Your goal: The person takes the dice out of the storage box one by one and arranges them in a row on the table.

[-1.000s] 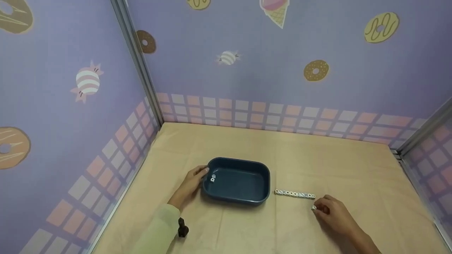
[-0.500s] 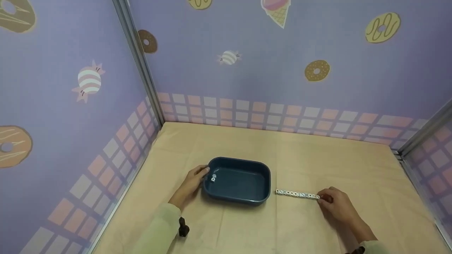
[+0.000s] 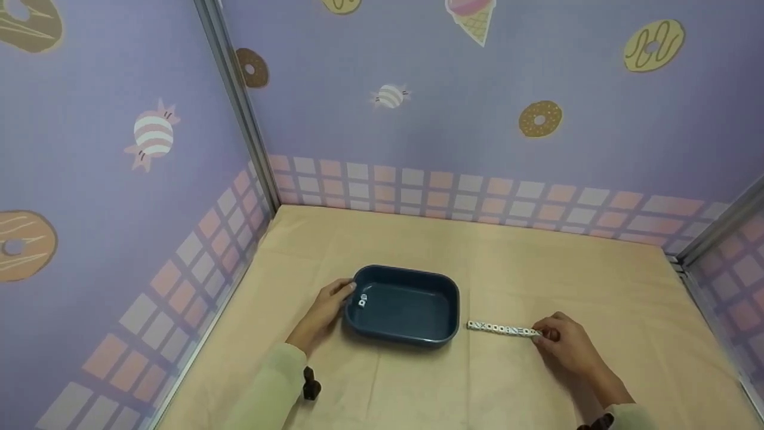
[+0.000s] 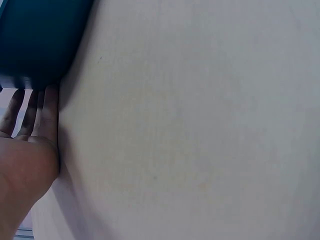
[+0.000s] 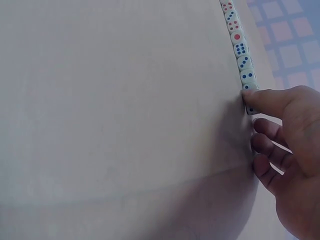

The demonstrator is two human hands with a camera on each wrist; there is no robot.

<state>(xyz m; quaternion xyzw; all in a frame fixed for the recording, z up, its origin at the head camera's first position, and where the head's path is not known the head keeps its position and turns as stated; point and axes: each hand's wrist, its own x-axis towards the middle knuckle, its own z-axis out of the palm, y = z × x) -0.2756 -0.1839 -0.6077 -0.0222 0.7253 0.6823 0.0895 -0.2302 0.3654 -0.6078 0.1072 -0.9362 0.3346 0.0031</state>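
A deep blue rectangular dish (image 3: 403,307) with rounded corners stands on the tablecloth. My left hand (image 3: 325,307) holds it at its left side, thumb at the rim and fingers against the outer wall; the left wrist view shows these fingers (image 4: 47,112) stretched to the dish's lower edge. Inside, near that side, lie two white dice (image 3: 362,300). Right of the dish runs a straight row of white dice (image 3: 498,328) with red and blue pips. My right hand (image 3: 567,343) pinches the die (image 5: 251,110) at the row's right end, the thumb on its near face.
A beige cloth (image 3: 418,388) covers the table, with fold lines across it. Purple walls (image 3: 447,137) with sweets and a checked border enclose the back and sides, joined by metal corner posts (image 3: 239,101).
My right hand has carried a die up and in to the right end of the row, lining it up with the others. The left hand stays at the dish.
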